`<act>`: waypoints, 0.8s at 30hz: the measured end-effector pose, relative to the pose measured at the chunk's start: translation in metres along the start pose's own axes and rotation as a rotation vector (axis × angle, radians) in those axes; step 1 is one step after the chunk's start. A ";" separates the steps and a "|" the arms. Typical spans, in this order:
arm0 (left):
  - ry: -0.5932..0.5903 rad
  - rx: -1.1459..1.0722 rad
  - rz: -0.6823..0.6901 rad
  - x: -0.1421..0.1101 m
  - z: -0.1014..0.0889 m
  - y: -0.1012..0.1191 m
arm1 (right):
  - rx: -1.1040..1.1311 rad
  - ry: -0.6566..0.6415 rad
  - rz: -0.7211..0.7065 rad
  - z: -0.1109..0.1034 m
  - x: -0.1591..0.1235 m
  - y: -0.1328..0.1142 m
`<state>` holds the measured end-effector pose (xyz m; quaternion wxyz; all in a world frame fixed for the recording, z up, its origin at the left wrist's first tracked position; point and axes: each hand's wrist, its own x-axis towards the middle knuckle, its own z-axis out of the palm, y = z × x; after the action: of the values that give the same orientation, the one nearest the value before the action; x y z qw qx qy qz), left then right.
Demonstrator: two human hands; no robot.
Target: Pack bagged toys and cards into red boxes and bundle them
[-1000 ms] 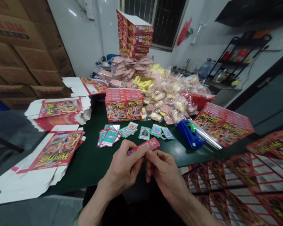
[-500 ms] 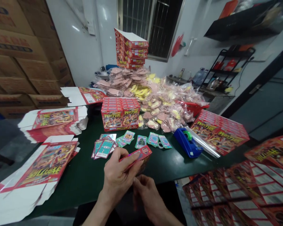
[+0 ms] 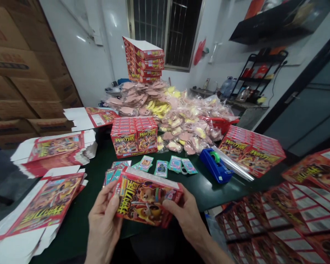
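My left hand and right hand hold a red printed card box between them, the left curled round one end with its thumb pressed on the front face, the right at the other end with its thumb lying across the lower corner. The fingers behind the box are hidden, so I cannot tell how hard they press. The box sits tilted just above the near edge of the dark green table, its cartoon face turned up to me. I'd judge it light: folded paperboard, stiff across the faces but easily dented at the corners. The glossy print could slip, so the ends are the better place to hold it, without squeezing the middle. Just past it, partly behind it, lies a fanned pile of teal cards, and a row of single cards runs right toward a blue tape dispenser. Beyond stand a block of assembled boxes and a heap of pink and yellow bagged pieces, with flat die-cut box blanks stacked at my left.
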<state>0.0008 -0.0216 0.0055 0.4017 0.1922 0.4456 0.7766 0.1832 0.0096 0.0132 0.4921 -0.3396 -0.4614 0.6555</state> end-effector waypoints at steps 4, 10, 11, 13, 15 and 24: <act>-0.055 -0.037 -0.100 -0.008 0.015 -0.021 | 0.007 0.115 -0.032 -0.010 0.010 0.004; -0.290 0.227 -0.022 0.004 0.024 -0.023 | -0.347 0.178 -0.036 -0.039 0.030 -0.010; -0.371 0.338 0.054 0.007 0.026 -0.017 | -0.461 0.189 -0.105 -0.043 0.035 -0.019; -0.535 0.581 0.241 0.011 0.032 -0.005 | -0.652 0.133 -0.250 -0.047 0.046 -0.042; -0.668 0.761 0.400 0.014 0.042 0.006 | -0.759 -0.036 -0.269 -0.048 0.055 -0.066; -0.592 1.214 0.968 0.125 0.104 0.026 | -0.677 -0.372 0.066 -0.085 0.070 -0.085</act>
<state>-0.0178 0.1260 0.0746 -0.0496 0.7422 0.5312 0.4056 0.2680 0.1073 0.0646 0.2388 -0.3730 -0.7217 0.5320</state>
